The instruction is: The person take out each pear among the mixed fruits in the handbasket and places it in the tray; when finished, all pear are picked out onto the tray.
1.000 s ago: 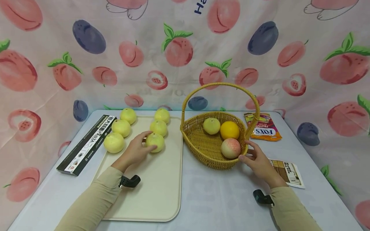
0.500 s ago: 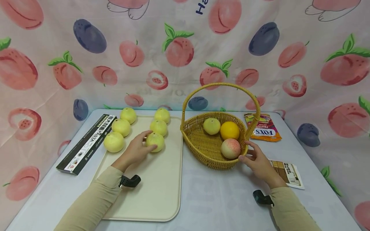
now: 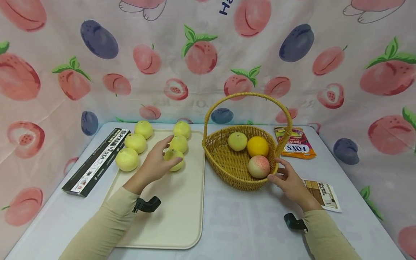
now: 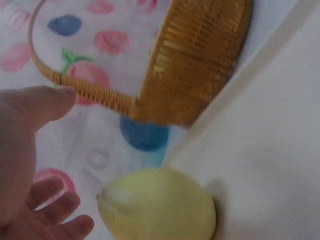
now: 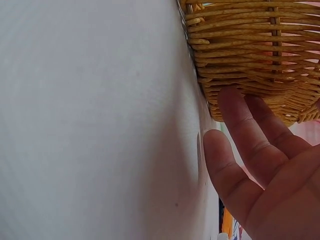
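In the head view my left hand point(image 3: 156, 162), fingers spread and holding nothing, hovers over the nearest pale yellow-green pomelo point(image 3: 175, 164) of a column of three on the cream tray point(image 3: 175, 216). The left wrist view shows thumb and fingers apart from a pomelo point(image 4: 160, 207) below. My right hand point(image 3: 290, 182) touches the right side of the wicker basket point(image 3: 224, 171), thumb by the rim. Its extended fingers rest against the woven wall in the right wrist view. Inside the basket lie a pomelo point(image 3: 237, 141), an orange point(image 3: 258, 146) and a peach point(image 3: 259, 167).
Three more pomelos point(image 3: 127, 159) line the tray's left edge. Beside them lies a long black PASTA box point(image 3: 97, 162). Right of the basket are a FOX'S candy bag point(image 3: 297, 144) and a brown-and-white packet point(image 3: 323, 195). The basket's tall handle point(image 3: 248, 94) arches over it.
My left hand has let go of the nearest pomelo in the right column and lifted slightly off it, fingers spreading. The pomelo stays on the tray. The right hand and basket keep their place.
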Motion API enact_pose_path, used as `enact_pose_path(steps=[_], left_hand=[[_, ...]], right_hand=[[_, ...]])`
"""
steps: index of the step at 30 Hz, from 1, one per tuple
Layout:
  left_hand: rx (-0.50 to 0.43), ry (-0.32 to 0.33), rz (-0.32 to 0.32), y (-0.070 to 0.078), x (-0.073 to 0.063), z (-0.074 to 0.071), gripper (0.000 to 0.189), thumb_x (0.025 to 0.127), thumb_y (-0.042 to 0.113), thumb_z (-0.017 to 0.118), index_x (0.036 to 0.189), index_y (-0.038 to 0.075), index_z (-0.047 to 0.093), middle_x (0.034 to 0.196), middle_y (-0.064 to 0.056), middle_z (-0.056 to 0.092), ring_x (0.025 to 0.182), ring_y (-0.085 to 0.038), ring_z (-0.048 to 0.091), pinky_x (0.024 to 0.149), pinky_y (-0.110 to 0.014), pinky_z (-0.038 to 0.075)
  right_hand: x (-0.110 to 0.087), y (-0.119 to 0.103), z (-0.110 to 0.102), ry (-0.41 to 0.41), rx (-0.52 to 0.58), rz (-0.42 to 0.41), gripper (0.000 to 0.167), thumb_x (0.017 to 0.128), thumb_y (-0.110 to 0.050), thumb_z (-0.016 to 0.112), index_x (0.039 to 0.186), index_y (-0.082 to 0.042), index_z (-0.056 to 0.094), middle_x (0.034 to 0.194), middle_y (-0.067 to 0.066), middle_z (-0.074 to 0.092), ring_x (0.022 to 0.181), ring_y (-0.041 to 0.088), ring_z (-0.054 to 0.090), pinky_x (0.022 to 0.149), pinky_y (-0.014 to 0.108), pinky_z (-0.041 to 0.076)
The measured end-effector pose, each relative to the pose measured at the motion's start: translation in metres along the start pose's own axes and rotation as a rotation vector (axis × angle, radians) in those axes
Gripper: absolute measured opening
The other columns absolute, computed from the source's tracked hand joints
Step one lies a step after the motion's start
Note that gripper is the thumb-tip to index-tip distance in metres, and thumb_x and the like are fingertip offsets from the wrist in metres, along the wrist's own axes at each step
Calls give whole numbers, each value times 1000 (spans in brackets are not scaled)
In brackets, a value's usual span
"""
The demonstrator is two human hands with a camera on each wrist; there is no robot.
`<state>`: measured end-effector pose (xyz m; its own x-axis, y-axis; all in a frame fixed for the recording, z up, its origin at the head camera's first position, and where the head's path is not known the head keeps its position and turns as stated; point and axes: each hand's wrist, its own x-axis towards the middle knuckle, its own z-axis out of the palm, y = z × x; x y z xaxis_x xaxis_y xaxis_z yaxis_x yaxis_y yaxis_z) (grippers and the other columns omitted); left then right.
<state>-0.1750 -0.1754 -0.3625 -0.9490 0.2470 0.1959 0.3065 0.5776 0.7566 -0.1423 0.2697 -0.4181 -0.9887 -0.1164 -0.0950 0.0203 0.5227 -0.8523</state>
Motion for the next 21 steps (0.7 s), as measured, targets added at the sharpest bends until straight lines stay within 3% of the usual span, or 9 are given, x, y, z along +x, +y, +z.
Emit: enact_pose_path(steps=[9,16,21], left_hand=[[-104,-94,143,40,9,32,84,86,17,81,154,1,34,154,-18,38,136,-38,43,105,-52,42],[-40,-171,221,77,40,65,83,86,27,82,153,8,38,155,-13,39,142,-30,36,112,-46,35],[15,-201,225,85,64,83,82,86,31,81,153,9,39,156,-11,38,143,-27,34,114,-45,31]], right_hand=[[0,1,0,-4,-10,11,84,98,-42,64,159,-11,16,148,35,35,120,45,53,96,56,48],[0,1,-1,-2,-12,21,85,98,-43,64,160,-11,15,149,35,34,121,46,52,96,56,48],[1,1,1,-5,-2,16,84,98,-41,64,160,-12,16,148,35,35,119,45,53,93,53,50]])
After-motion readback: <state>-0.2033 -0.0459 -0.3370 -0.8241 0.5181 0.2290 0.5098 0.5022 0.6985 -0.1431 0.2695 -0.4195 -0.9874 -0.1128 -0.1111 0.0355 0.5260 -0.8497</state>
